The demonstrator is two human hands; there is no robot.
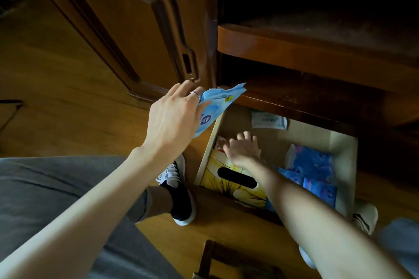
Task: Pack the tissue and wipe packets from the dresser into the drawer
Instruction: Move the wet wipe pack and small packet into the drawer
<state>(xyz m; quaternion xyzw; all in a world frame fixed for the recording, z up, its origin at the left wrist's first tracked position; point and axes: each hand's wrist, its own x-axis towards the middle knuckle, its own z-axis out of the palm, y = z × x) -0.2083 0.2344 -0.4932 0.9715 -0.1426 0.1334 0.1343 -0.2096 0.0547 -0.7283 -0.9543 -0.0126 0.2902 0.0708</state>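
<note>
1. The left hand (172, 118) was raised above the drawer's left edge, back of the hand toward the camera, forearm reaching up from the lower left.
2. Its fingers were curled round a light blue wipe packet (217, 106), which hung tilted over the drawer's (344, 165) left wall, one corner pointing at the dresser (306, 56) edge. A ring (195, 94) showed on one finger.
3. The right hand (243, 149) was down inside the open drawer, forearm coming in from the lower right and crossing the drawer's front.
4. Its fingers were bent, tips down at the far end of a yellow tissue box (229, 179); whether it gripped the box or only pressed on it could not be told.
5. The yellow box lay along the drawer's left side, its dark slot facing up.
6. Blue packets (315, 170) lay on the drawer's right side, partly behind the right forearm.
7. A white packet (268, 121) lay at the back of the drawer, under the dresser edge.
8. A dark shoe (179, 192) stood on the wooden floor (56, 88), just left of the drawer.
</note>
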